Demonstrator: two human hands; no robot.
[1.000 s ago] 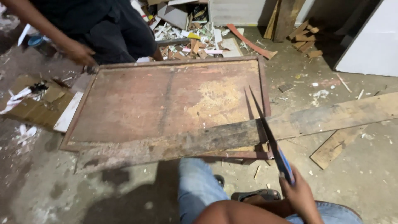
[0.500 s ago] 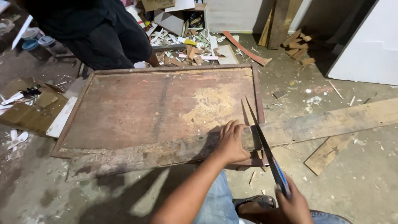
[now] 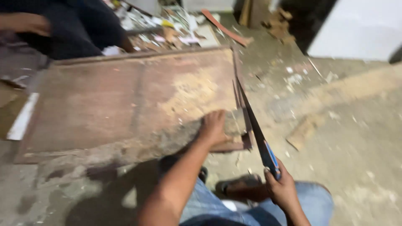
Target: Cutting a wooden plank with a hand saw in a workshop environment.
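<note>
Two hands: left (image 3: pixel 214 127) flat on plank (image 3: pixel 125 144) edge, right (image 3: pixel 282 188) gripping saw (image 3: pixel 255 129).

Co-worker's dark sleeve (image 3: pixel 71 29), blurred scrap pile (image 3: pixel 176 27), possibly white panel (image 3: pixel 356 29)

- Your saw (image 3: pixel 255 125) has a dark blade and a blue handle with an orange stripe.
- The wooden panel (image 3: pixel 125 100) is reddish-brown, with a pale tan scuffed patch.
- Your jeans (image 3: pixel 310 201) are light blue.

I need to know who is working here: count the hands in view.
3: the left hand presses on the plank, the right hand grips the saw, and another person's hand shows at top left. Others may be hidden.
</note>
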